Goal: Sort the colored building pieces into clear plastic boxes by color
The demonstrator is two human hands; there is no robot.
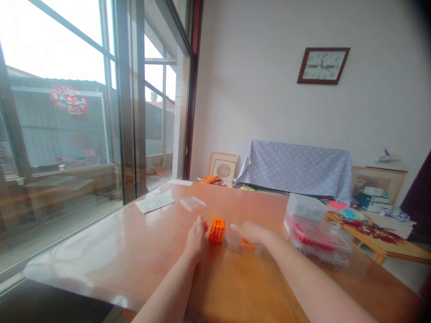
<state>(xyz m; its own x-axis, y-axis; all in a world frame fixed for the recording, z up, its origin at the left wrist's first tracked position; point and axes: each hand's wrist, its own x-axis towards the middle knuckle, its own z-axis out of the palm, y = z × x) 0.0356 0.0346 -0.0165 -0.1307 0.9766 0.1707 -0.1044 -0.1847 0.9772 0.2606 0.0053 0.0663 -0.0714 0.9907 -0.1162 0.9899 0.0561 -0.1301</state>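
An orange stack of notched, grid-like plastic pieces (pixel 217 231) stands on the wooden table in front of me. Just left of it is my left hand (pixel 196 237), thumb side up and fingers loosely curved, apart from the stack; its fingertips are partly hidden. To the right of the stack lies a clear plastic container (pixel 231 245) with an orange piece (pixel 248 244) in it. My right hand (pixel 251 232) is closed at the container's upper edge, its thumb pointing left. The fingers beneath that hand are mostly out of sight.
A clear plastic lid (pixel 193 203) and a printed paper sheet (pixel 155 203) lie farther back on the table (pixel 235 287). Clear boxes (pixel 316 231), some with red contents, are stacked at the right, near my right forearm. Large windows (pixel 67 112) border the left side.
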